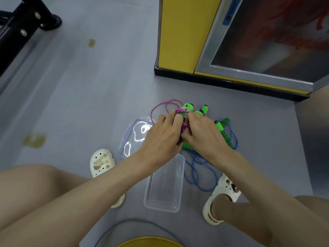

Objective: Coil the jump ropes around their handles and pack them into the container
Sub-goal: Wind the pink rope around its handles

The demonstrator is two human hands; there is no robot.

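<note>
Pink jump rope (182,111), partly wound on green handles (187,106): gripped by left hand (160,136) and right hand (204,132), fingers of both curled round the bundle, apparently pinching cord. Blue jump rope (195,174): loose on floor (89,104) beside the open clear container (165,193), lid (135,138) nearby.

The pink rope (167,106) is speckled, wound over bright green handles (187,108) with black tips. The blue rope (197,168) is flecked too. The near container (164,186) is clear; its lid (135,138) is clear with a lilac rim. Cream clogs (101,162) bear charms. The floor (89,95) is grey, and the far cabinet (179,32) is yellow.
</note>
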